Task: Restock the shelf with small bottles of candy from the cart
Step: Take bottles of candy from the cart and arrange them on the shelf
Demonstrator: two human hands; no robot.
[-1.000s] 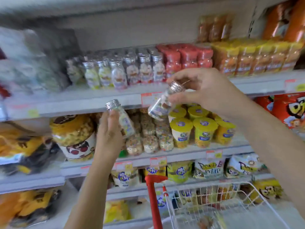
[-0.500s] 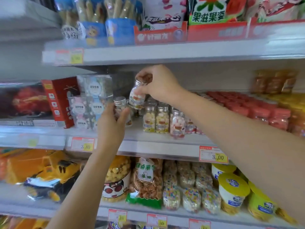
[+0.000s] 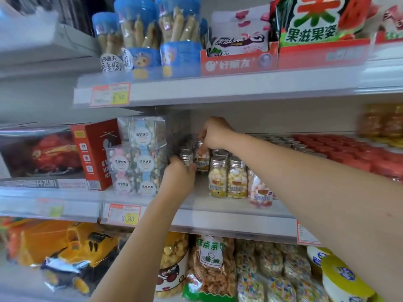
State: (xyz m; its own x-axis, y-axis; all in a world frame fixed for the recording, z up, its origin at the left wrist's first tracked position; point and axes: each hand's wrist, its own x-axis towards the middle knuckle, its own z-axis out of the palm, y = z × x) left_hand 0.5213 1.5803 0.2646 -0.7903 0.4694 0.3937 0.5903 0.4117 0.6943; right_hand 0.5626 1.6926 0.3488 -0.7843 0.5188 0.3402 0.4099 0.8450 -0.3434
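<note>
Up at the shelf (image 3: 229, 214), two bottles are held side by side at the left end of the stocked row (image 3: 226, 177). The left hand (image 3: 181, 175) curls round the left bottle (image 3: 186, 157) from below, and the right hand (image 3: 217, 134) pinches the right bottle (image 3: 202, 159) from above. Clear boxes (image 3: 141, 158) stand just beside them.

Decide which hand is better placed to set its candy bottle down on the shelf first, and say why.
Probably the left. The left hand holds one bottle upright at the row's open left end, over bare shelf. The right hand pinches the other bottle from above, between standing bottles, with little room.
</note>
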